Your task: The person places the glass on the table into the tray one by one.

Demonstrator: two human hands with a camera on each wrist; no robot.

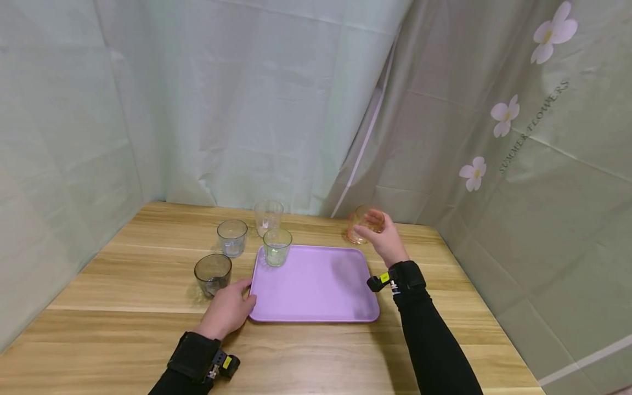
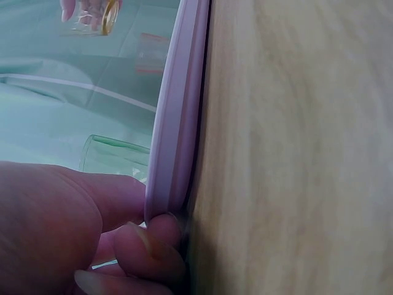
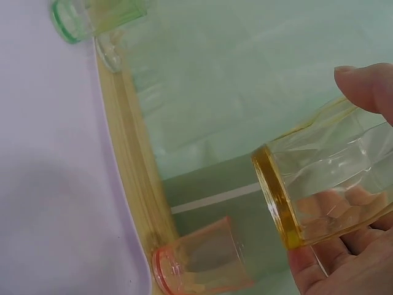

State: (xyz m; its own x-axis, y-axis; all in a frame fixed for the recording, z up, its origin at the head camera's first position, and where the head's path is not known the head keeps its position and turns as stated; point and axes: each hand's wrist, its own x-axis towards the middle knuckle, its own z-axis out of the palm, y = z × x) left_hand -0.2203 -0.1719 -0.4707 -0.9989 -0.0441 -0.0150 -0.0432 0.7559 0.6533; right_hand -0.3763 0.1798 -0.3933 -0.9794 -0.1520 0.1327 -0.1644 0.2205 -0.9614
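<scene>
A lilac tray (image 1: 316, 285) lies on the wooden table, its left edge pinched by my left hand (image 1: 228, 309) between thumb and fingers. A pale green glass (image 1: 277, 249) stands upright on the tray's far left corner. My right hand (image 1: 389, 241) grips a clear yellow glass (image 3: 325, 178) round its side, thumb on one side and fingers on the other. This glass hangs in the air past the tray's far right corner. Behind it on the table, a pink-orange glass (image 3: 199, 261) stands upright, partly overlapped by the yellow one in the head view.
Left of the tray stand a dark grey glass (image 1: 213, 274), close to my left hand, and a bluish clear glass (image 1: 232, 238). One taller clear glass (image 1: 269, 216) is behind the tray near the curtain (image 1: 257, 120). Curtains enclose the table (image 1: 123, 285) at the back and sides.
</scene>
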